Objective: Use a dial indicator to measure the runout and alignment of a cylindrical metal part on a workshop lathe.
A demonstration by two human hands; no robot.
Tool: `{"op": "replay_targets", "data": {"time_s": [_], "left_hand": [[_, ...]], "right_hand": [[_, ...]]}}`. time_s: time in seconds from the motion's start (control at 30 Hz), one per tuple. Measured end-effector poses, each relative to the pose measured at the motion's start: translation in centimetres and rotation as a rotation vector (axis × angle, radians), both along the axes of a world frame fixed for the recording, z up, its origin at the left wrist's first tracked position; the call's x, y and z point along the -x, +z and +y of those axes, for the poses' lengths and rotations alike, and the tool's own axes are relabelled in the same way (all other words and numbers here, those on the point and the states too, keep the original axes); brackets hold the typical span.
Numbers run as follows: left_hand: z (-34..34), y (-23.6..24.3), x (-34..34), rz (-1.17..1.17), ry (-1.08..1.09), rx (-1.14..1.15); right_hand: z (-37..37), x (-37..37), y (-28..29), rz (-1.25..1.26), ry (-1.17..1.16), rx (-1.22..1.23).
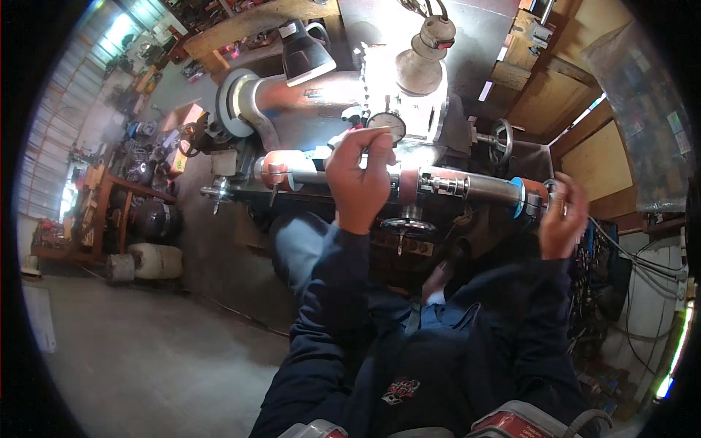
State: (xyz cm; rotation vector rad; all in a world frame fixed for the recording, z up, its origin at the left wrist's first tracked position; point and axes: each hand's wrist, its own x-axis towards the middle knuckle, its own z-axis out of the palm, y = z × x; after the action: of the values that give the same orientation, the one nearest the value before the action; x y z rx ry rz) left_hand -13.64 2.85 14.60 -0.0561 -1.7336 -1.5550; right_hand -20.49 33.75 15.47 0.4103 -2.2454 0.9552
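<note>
In the head view, a person in dark sleeves sits at a workshop machine, the left hand (360, 175) raised at the lower edge of a round-faced dial gauge (385, 128). The hand's fingers are curled in and its thumb is drawn close to them; whether anything is pinched between them cannot be told. The right hand (564, 217), below and well to the right of the dial gauge, is half curled, fingers bent beside an orange collar (537, 197) with a blue edge; its grip, too, cannot be made out.

A horizontal steel shaft (493, 189) runs below and to the right of the dial gauge, toward the collar. Directly below the gauge is a bright metal handwheel (409, 226), with a spoked handwheel (502, 142) off to its right. To the gauge's left lies a large orange-brown cylinder (314, 96), a black handled object (303, 55) above it. A pale, rounded housing (421, 67) stands above and slightly right of the gauge, in strong light. Far below and left of the gauge, a beige tank (157, 261) rests on the floor (168, 350).
</note>
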Motion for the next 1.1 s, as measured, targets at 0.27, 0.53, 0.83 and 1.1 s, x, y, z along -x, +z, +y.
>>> {"op": "replay_targets", "data": {"time_s": [0.27,0.53,0.83,1.1], "left_hand": [[1.3,0.8,1.1,0.198,0.153,-0.211],[-8.1,0.7,-3.3,-0.376,0.253,0.174],[-9.2,-1.0,-3.4,-0.712,0.216,0.267],[-9.7,-2.0,-3.4,-0.678,0.202,0.231]], "right_hand": [[-17.2,1.6,-2.2,-0.396,0.706,0.020],[-20.4,2.3,-2.5,-0.650,0.787,-0.077],[-20.7,2.9,-5.0,-0.587,0.927,0.317],[-20.4,3.3,-5.0,-0.794,0.891,0.265]]}}
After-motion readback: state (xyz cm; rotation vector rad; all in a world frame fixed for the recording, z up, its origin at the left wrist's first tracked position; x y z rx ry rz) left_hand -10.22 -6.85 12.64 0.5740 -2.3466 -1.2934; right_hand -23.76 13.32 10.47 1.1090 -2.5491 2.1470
